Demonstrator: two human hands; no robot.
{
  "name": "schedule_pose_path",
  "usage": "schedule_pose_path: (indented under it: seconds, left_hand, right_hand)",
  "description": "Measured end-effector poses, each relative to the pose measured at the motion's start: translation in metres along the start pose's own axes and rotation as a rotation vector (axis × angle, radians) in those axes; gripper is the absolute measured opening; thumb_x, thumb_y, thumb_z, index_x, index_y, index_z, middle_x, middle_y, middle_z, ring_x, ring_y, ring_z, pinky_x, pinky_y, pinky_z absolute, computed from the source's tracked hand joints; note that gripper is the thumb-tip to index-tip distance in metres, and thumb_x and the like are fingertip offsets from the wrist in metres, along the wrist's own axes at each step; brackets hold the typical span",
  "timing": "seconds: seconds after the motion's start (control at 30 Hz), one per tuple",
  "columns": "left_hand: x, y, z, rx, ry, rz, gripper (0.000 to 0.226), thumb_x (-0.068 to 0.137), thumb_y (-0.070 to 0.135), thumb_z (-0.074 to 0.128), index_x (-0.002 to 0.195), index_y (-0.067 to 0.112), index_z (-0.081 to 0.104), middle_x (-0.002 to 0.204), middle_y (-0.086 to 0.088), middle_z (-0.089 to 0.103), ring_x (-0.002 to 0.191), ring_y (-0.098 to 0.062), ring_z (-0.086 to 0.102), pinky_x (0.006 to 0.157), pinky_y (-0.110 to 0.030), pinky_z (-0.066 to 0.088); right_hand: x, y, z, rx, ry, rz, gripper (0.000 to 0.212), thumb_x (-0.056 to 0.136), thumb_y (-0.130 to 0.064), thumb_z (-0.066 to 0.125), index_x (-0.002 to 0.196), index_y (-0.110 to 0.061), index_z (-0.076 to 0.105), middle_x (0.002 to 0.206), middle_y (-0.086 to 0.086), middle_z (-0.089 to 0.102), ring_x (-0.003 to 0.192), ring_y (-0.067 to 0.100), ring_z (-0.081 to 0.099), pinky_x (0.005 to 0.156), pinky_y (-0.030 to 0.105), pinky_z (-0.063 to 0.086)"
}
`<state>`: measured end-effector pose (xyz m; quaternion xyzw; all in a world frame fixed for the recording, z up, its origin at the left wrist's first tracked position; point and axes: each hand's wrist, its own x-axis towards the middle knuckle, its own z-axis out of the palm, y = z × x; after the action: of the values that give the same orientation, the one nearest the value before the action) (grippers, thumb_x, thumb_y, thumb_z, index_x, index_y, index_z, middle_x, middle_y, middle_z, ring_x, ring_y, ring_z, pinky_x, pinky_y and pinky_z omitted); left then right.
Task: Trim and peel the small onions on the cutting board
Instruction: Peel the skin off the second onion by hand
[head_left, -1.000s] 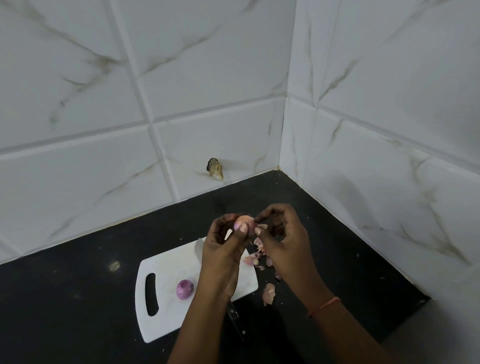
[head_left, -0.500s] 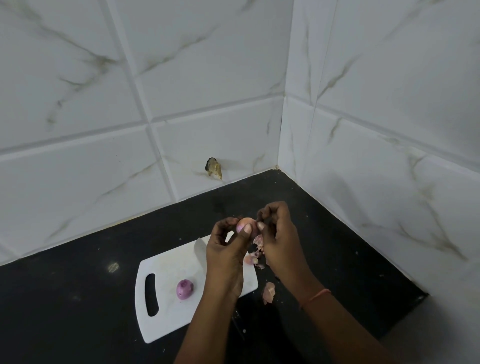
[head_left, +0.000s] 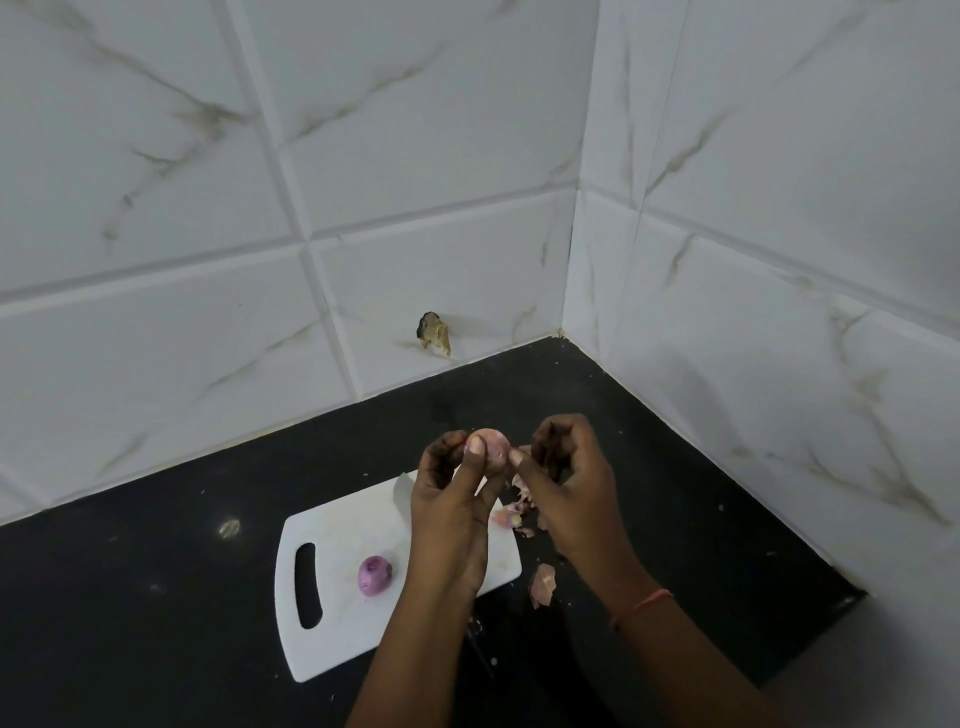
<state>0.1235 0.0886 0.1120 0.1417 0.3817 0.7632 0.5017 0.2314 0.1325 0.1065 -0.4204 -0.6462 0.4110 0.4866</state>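
A black table (head_left: 156, 597) fills the lower part of the frame, dusted with small pale specks, and runs into a corner where two walls of white tile (head_left: 415, 156) with faint brownish veining meet right of centre. A chipped, brownish hole (head_left: 434, 332) breaks one tile low on the back wall, just above the table's edge. In the lower middle lies a white cutting board (head_left: 332, 639) with a slot handle at its left end; a peeled purple onion (head_left: 374, 573) rests on it, near the handle. Above the board's right end, the left hand (head_left: 452, 519) pinches a second, pale pink onion (head_left: 491, 447) between thumb and fingertips, holding it up off the board. The right hand (head_left: 571, 488), fingers curled, touches that onion's right side with its thumb tip. Pinkish onion skins (head_left: 517, 512) lie under the hands at the board's right edge, and one more piece (head_left: 542, 584) sits on the table just past it.
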Motion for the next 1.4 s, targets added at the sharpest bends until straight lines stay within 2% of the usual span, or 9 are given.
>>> schedule_pose_path:
  seconds: [0.13, 0.27, 0.53, 0.67, 0.8, 0.9, 1.0, 1.23, 1.4]
  left_hand:
    - [0.0, 0.001, 0.001, -0.029, 0.015, -0.029, 0.014, 0.092, 0.004, 0.06, 0.106, 0.009, 0.062, 0.113, -0.017, 0.067, 0.097, -0.027, 0.072, 0.09, -0.039, 0.059]
    - [-0.001, 0.002, 0.002, 0.025, 0.024, -0.017, 0.017, 0.091, 0.007, 0.062, 0.108, 0.01, 0.063, 0.112, -0.015, 0.069, 0.098, -0.025, 0.073, 0.09, -0.039, 0.059]
    - [-0.003, 0.001, 0.004, 0.054, 0.018, 0.004, 0.036, 0.074, 0.015, 0.071, 0.108, 0.01, 0.061, 0.11, -0.016, 0.07, 0.101, -0.026, 0.072, 0.09, -0.039, 0.059]
    - [-0.003, 0.001, 0.005, 0.073, 0.037, 0.0, 0.036, 0.073, 0.017, 0.073, 0.107, 0.012, 0.062, 0.115, -0.019, 0.069, 0.102, -0.029, 0.072, 0.096, -0.045, 0.054]
    - [-0.002, 0.001, 0.005, -0.005, 0.046, -0.019, 0.032, 0.077, 0.015, 0.07, 0.107, 0.007, 0.06, 0.116, -0.021, 0.065, 0.098, -0.028, 0.071, 0.092, -0.042, 0.057]
    - [-0.001, 0.001, 0.002, -0.036, 0.053, -0.035, 0.032, 0.081, 0.013, 0.069, 0.11, 0.005, 0.06, 0.121, -0.025, 0.063, 0.099, -0.028, 0.071, 0.091, -0.041, 0.058]
    - [-0.001, 0.0, 0.001, -0.033, 0.034, -0.059, 0.03, 0.085, 0.01, 0.067, 0.113, 0.005, 0.06, 0.121, -0.025, 0.063, 0.1, -0.029, 0.07, 0.09, -0.04, 0.059]
    - [-0.003, 0.002, 0.003, -0.025, 0.02, -0.115, 0.022, 0.076, 0.009, 0.071, 0.097, 0.008, 0.064, 0.104, -0.017, 0.07, 0.093, -0.027, 0.071, 0.082, -0.037, 0.061]
    - [-0.006, 0.0, 0.006, -0.061, 0.043, -0.145, 0.04, 0.076, 0.011, 0.071, 0.114, 0.002, 0.06, 0.11, -0.022, 0.067, 0.1, -0.031, 0.069, 0.09, -0.042, 0.058]
  right_hand:
    - [0.003, -0.001, -0.002, -0.01, 0.036, -0.033, 0.019, 0.087, -0.009, 0.069, 0.097, -0.023, 0.063, 0.091, -0.012, 0.065, 0.088, 0.006, 0.063, 0.073, 0.017, 0.053]
    - [0.003, -0.004, 0.001, -0.041, -0.016, -0.119, 0.016, 0.087, -0.021, 0.071, 0.104, -0.023, 0.069, 0.107, -0.008, 0.063, 0.098, 0.003, 0.061, 0.072, 0.01, 0.051]
    - [0.003, 0.003, 0.001, -0.179, 0.033, -0.236, 0.009, 0.084, -0.023, 0.074, 0.092, -0.019, 0.072, 0.1, -0.009, 0.062, 0.092, 0.003, 0.059, 0.073, 0.002, 0.046]
    - [0.004, 0.007, 0.001, -0.274, -0.015, -0.267, 0.021, 0.089, -0.04, 0.062, 0.099, -0.022, 0.065, 0.104, -0.011, 0.058, 0.096, 0.004, 0.056, 0.078, 0.007, 0.047]
    - [0.005, 0.017, 0.001, -0.361, -0.034, -0.248, 0.011, 0.096, -0.023, 0.056, 0.104, -0.018, 0.061, 0.099, -0.013, 0.055, 0.094, 0.007, 0.056, 0.079, 0.02, 0.05]
    - [0.005, 0.015, -0.005, -0.298, 0.013, -0.137, 0.032, 0.096, -0.046, 0.046, 0.106, -0.02, 0.063, 0.096, -0.011, 0.06, 0.094, 0.009, 0.059, 0.077, 0.024, 0.052]
    - [0.003, 0.007, -0.007, -0.212, -0.072, -0.139, 0.042, 0.083, -0.059, 0.058, 0.112, -0.028, 0.06, 0.103, -0.015, 0.061, 0.095, 0.004, 0.059, 0.076, 0.015, 0.051]
    - [0.005, 0.002, -0.002, -0.172, -0.022, -0.308, 0.002, 0.09, -0.016, 0.067, 0.092, -0.015, 0.067, 0.091, -0.011, 0.061, 0.087, 0.006, 0.061, 0.067, 0.012, 0.051]
    - [0.008, 0.008, -0.003, -0.311, -0.071, -0.289, 0.005, 0.096, -0.02, 0.056, 0.099, -0.018, 0.059, 0.094, -0.011, 0.056, 0.089, 0.005, 0.058, 0.073, 0.015, 0.05]
